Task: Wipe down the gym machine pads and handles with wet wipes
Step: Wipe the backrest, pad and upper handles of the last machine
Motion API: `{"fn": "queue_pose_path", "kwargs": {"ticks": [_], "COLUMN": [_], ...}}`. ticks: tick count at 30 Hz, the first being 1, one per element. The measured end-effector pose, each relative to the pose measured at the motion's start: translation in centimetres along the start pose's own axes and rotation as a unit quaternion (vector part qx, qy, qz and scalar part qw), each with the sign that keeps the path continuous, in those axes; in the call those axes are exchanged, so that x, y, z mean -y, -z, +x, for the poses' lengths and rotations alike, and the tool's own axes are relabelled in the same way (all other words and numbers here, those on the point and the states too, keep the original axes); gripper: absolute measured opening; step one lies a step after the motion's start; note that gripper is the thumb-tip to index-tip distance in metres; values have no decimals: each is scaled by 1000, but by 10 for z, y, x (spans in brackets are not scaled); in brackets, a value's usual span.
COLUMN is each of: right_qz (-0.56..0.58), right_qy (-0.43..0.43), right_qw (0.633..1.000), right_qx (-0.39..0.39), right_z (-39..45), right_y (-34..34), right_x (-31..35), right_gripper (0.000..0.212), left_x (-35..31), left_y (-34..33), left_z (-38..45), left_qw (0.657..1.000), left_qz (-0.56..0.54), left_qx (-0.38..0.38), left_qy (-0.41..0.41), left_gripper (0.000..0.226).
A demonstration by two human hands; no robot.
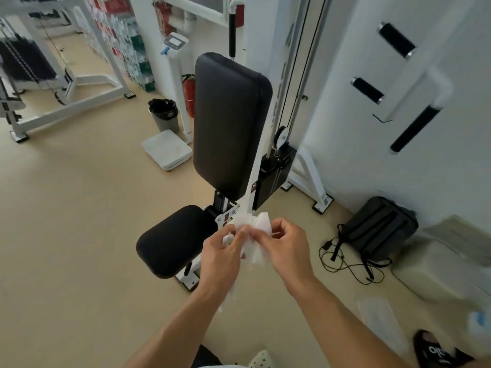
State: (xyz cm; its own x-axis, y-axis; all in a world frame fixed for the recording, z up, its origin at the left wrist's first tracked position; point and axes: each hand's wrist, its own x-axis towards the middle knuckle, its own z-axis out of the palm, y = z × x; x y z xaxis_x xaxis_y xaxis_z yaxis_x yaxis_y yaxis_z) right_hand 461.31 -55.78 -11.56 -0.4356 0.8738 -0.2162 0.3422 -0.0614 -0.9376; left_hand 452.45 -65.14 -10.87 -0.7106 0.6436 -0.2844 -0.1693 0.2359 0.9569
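Observation:
A crumpled white wet wipe [255, 239] hangs between my two hands in front of the machine. My left hand [223, 257] pinches its left side and my right hand [288, 248] pinches its right side. Behind them stands the machine's tall black back pad [228, 123] and, lower left, the black seat pad [172, 240]. Black handles [397, 39] [368, 90] [414, 128] stick out at the upper right, and one black grip [232, 35] hangs above the back pad.
A grey backpack [382, 229] with loose cables lies on the floor at right. A bin [164, 115], a red extinguisher [189, 94] and a white scale [166, 150] stand behind the seat. Another white machine frame [66, 102] fills the left.

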Motion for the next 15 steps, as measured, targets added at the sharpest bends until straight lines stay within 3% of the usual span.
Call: {"fn": "queue_pose_path", "kwargs": {"ticks": [5,9,13,15], "right_qz": [47,82,111,117], "right_qy": [-13,-36,-43,-50], "right_qw": [999,994,990,989], "right_qx": [4,66,82,78], "right_z": [9,26,52,68], "right_y": [38,71,92,94], "right_x": [1,6,8,8], "right_gripper": [27,24,31,45], "left_x": [-18,-28,-42,-47], "left_y": [-40,-66,-82,-89], "left_z": [7,28,58,73], "left_qw": [996,995,993,989], "left_qz": [-25,12,-10,-2], "left_qx": [82,92,119,147], "left_qy": [29,31,24,9], "left_gripper": [31,25,19,20]}}
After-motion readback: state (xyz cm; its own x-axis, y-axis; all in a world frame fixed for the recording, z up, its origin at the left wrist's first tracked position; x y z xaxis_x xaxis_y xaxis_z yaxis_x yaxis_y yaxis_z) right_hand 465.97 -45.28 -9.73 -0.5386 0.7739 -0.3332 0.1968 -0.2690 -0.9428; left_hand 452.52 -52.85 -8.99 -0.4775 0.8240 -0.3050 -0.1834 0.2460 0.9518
